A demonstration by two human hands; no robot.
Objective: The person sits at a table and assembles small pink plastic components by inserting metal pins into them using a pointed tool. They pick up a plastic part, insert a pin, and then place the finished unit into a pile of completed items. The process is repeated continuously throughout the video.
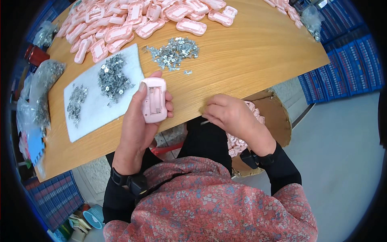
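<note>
held casing (155,100): underside hidden; casing pile (149,28): top cut off; cardboard box (279,113): partly hidden

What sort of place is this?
Likely a small assembly workshop: a heap of pale pink plastic casings and piles of small silvery metal parts share a brown wooden table.

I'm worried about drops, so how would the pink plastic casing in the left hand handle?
The pink plastic casing is probably stiff, given its molded edges; likely light, as the left hand alone supports it; and perhaps slippery, since its surface looks smooth.
</note>
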